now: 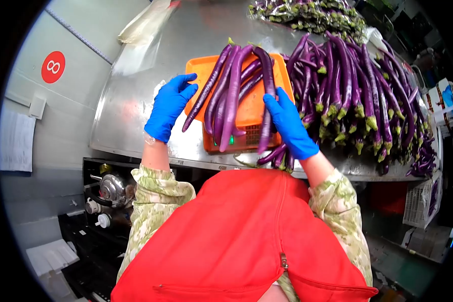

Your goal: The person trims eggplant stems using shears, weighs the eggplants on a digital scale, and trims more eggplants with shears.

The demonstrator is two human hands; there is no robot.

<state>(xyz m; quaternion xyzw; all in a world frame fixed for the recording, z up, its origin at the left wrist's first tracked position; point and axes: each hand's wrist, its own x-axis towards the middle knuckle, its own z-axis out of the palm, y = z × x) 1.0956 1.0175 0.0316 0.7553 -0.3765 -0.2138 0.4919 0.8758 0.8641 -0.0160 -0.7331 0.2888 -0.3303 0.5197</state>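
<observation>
Several long purple eggplants (232, 95) lie lengthwise across an orange tray (196, 66), their lower ends hanging past its near edge. The tray rests on an orange scale (212, 145) with a small green-lit display. My left hand (170, 106), in a blue glove, is open at the tray's left side, fingers apart and close to the leftmost eggplant. On the right side of the tray, my blue-gloved right hand (289, 125) holds a darker eggplant (268, 75), the thumb over it. The other fingers of that hand are partly hidden.
A large heap of eggplants (347, 85) covers the metal table (131, 113) to the right. Bagged eggplants (312, 15) lie at the back. A few eggplants (281, 157) sit by the front edge. A plastic bag (143, 22) lies at the far left.
</observation>
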